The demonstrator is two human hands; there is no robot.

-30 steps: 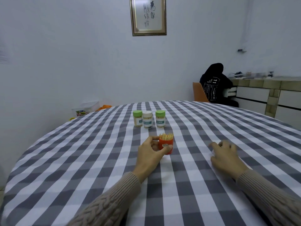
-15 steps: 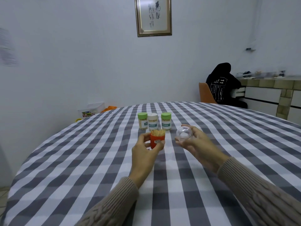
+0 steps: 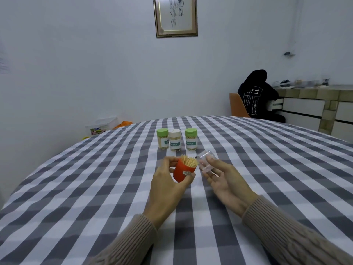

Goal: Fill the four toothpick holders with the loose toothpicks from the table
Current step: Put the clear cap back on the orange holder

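An orange holder, packed with toothpicks and tilted toward the right, is gripped above the checked tablecloth by the left hand, thumb and fingers curled round its sides. Just beside it, a clear lid is held in the fingers of the right hand. Further back, three capped holders are stood upright in a row, the middle one white-capped, the outer two green-capped
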